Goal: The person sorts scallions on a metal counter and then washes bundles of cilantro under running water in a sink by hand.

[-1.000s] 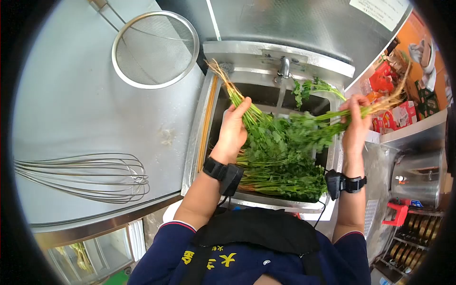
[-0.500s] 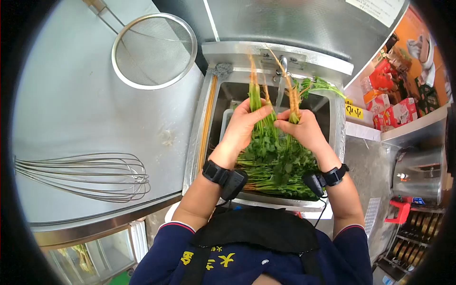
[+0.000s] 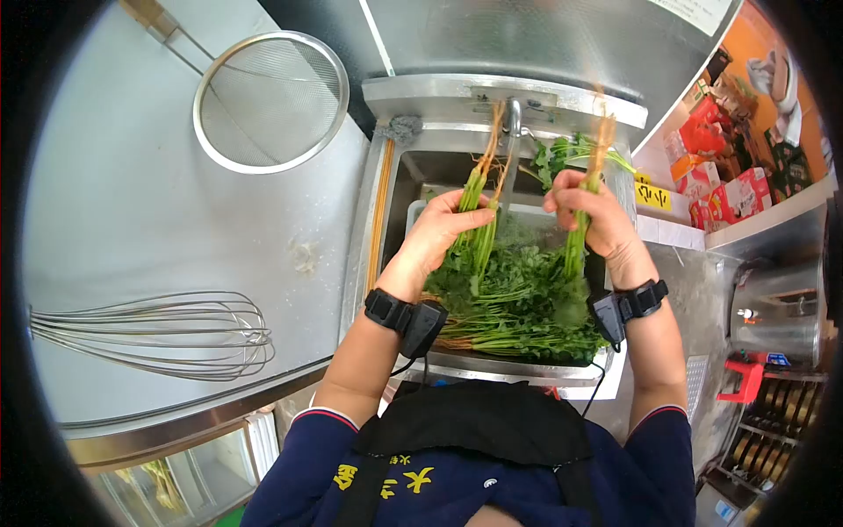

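Over the sink (image 3: pixel 421 171), my left hand (image 3: pixel 439 230) grips a bunch of cilantro (image 3: pixel 475 188) by its stems, the brownish roots pointing up. My right hand (image 3: pixel 600 215) is closed around another bunch of cilantro (image 3: pixel 576 250), roots up and leaves hanging down, slightly blurred. Water runs from the faucet (image 3: pixel 514 116) between the two hands. Below them, a pile of cilantro (image 3: pixel 527 321) fills the front of the sink. A few leafy sprigs (image 3: pixel 562 154) lie at the sink's back right corner.
To the left is a steel counter (image 3: pixel 211 237) with a mesh strainer (image 3: pixel 272 104) and a large whisk (image 3: pixel 167 334). Wooden sticks (image 3: pixel 381 211) lie along the sink's left edge, near a grey scrubber (image 3: pixel 403 128). A red stool (image 3: pixel 745 378) stands at right.
My right hand has moved right and up with its bunch, away from my left hand, widening the gap between them. The left hand still holds its bunch, tilted more to the right.
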### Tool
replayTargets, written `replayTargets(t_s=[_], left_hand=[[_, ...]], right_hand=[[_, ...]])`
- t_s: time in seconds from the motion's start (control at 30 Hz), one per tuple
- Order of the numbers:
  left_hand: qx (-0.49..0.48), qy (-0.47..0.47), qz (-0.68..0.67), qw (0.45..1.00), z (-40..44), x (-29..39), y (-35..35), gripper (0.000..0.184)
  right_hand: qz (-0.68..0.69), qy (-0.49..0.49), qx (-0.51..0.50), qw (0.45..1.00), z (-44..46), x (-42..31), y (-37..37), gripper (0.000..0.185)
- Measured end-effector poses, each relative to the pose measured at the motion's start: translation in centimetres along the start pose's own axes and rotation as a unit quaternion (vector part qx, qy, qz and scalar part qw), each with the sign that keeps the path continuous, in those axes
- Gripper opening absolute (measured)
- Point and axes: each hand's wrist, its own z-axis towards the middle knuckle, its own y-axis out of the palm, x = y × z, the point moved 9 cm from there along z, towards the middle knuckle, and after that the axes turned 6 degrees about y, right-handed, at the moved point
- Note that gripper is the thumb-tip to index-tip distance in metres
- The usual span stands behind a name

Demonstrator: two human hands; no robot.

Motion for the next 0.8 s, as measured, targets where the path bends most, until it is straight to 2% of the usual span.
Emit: replayTargets(t_s=[0.03,0.1,0.13,0.17,0.2,0.23,0.27,0.3,0.37,0.43,0.5,0.57,0.6,0.63,0.7,0.77,0.8], left_hand=[[-0.002,-0.001,0.0,1.0,0.1,-0.1,0.1,0.02],[-0.004,-0.013,0.015,1.0,0.3,-0.6,-0.1,0.022],[-0.003,-0.012,0.015,1.0,0.4,-0.6,-0.3,0.022],[0.005,-0.008,0.017,1.0,0.5,-0.6,-0.4,0.022],[0.012,-0.005,0.018,1.0,0.5,-0.6,-0.4,0.022],[0.008,-0.006,0.018,1.0,0.4,-0.8,0.0,0.022],[0.015,-0.006,0.022,1.0,0.4,-0.7,0.2,0.022],[0.025,-0.004,0.025,0.999,0.6,-0.5,0.2,0.022],[0.025,-0.011,0.031,0.999,0.6,-0.8,0.6,0.022],[0.03,-0.01,0.053,0.998,1.1,-1.6,0.9,0.024],[0.033,0.015,0.066,0.997,1.3,-1.5,1.8,0.025],[0.066,0.049,0.238,0.968,1.2,-0.5,2.0,0.026],[0.072,0.111,0.313,0.941,1.4,0.5,2.6,0.028],[0.072,0.112,0.313,0.94,1.4,0.2,2.9,0.028],[0.099,0.105,0.4,0.905,0.7,0.9,3.6,0.032],[0.086,0.071,0.398,0.91,0.4,0.4,3.8,0.038],[0.076,0.131,0.369,0.917,0.3,1.1,4.2,0.044]], right_hand=[[0.001,0.0,0.003,1.0,-0.2,-0.6,-0.6,0.013],[-0.056,-0.063,0.077,0.993,-0.5,-3.1,-2.5,0.014],[-0.105,-0.075,0.167,0.978,-0.4,-3.5,-4.4,0.017],[-0.105,-0.075,0.167,0.978,0.7,-2.9,-5.7,0.017],[-0.256,-0.048,0.249,0.933,1.7,-2.0,-8.5,0.02],[-0.398,-0.019,0.326,0.858,1.4,-2.2,-9.7,0.023],[-0.441,-0.012,0.337,0.832,1.2,-2.0,-9.7,0.027],[-0.442,-0.015,0.338,0.831,1.1,-2.2,-8.9,0.027],[-0.419,-0.116,0.375,0.818,-0.2,-3.8,-6.1,0.022],[-0.409,-0.083,0.382,0.825,-0.7,-3.7,-3.3,0.02],[-0.289,-0.09,0.268,0.915,0.2,-2.0,-0.6,0.018],[-0.265,-0.057,0.184,0.945,0.9,-0.4,2.0,0.02],[-0.282,-0.059,0.181,0.94,1.5,0.3,2.3,0.021],[-0.282,-0.059,0.18,0.941,1.8,0.7,2.3,0.021],[-0.368,-0.136,0.246,0.886,1.5,-0.5,2.3,0.023],[-0.383,-0.131,0.249,0.88,1.5,-0.6,2.5,0.023],[-0.352,-0.12,0.246,0.895,1.6,-0.4,2.1,0.022]])
